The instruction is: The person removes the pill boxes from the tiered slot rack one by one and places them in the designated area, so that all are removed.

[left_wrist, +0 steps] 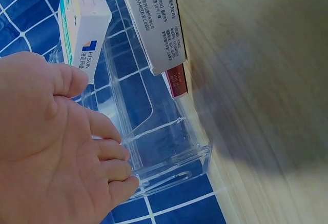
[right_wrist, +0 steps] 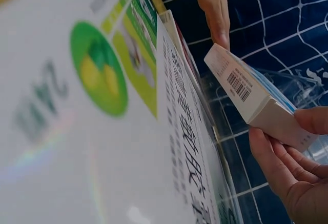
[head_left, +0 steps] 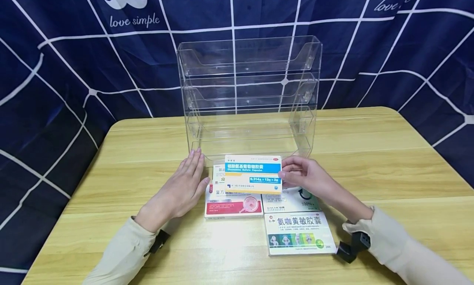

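Note:
My right hand (head_left: 309,176) pinches a white, blue and yellow medicine box (head_left: 253,176) by its right end, thumb in front. The box is raised and tilted, its printed face toward the head camera; the right wrist view shows a barcode on one side of the held box (right_wrist: 238,85). My left hand (head_left: 185,188) holds nothing, its fingers extended near the lower left front corner of a clear tiered rack (head_left: 249,147). In the left wrist view the palm of the left hand (left_wrist: 61,142) shows, with the held box (left_wrist: 84,29) beyond its thumb.
Below the held box lie a red and white medicine box (head_left: 233,207), a green and white one (head_left: 290,204) and another partly hidden box (head_left: 218,174). Nearer the front is a white box with green pictures (head_left: 300,233). A dark blue gridded cloth (head_left: 140,62) hangs behind the wooden table (head_left: 148,141).

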Tool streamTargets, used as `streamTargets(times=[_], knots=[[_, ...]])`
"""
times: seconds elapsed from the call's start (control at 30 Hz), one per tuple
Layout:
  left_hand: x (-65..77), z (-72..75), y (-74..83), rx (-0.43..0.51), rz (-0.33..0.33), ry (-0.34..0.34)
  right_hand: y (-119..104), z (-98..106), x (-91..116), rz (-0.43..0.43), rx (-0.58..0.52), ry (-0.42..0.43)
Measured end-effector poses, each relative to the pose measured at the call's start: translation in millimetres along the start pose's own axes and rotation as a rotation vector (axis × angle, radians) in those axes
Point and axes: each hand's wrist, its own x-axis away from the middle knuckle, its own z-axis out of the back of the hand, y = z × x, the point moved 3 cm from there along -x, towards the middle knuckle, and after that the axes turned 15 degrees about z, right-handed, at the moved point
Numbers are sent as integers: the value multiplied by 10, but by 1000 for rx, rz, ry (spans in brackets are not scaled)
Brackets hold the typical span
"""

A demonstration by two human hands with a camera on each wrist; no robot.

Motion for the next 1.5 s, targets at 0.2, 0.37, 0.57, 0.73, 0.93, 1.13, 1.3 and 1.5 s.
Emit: streamTargets(times=[0.2, 0.37, 0.57, 0.73, 0.93, 1.13, 1.3, 1.5], knots=[[-1, 0, -2, -2, 1, -12, 3, -69, 27, -7, -60, -19], [-2, -2, -4, -9, -10, -3, 1, -132, 66, 2, -71, -48], [-1, -4, -7, -11, -12, 4, -49, -203, 97, 25, -79, -100], [-2, -2, -3, -10, -9, 4, -113, -259, 161, 11, -93, -133], [-5, 1, 1, -11, -9, 3, -192, -370, 267, 26, -138, -194], [-3, 8, 1, -9, -14, 8, -240, -488, 344, 58, -182, -242], [-3, 13, 6, -7, -14, 8, -243, -554, 406, -6, -211, -230], [-5, 17, 8, -3, -8, 6, -256, -645, 484, -56, -207, -228]])
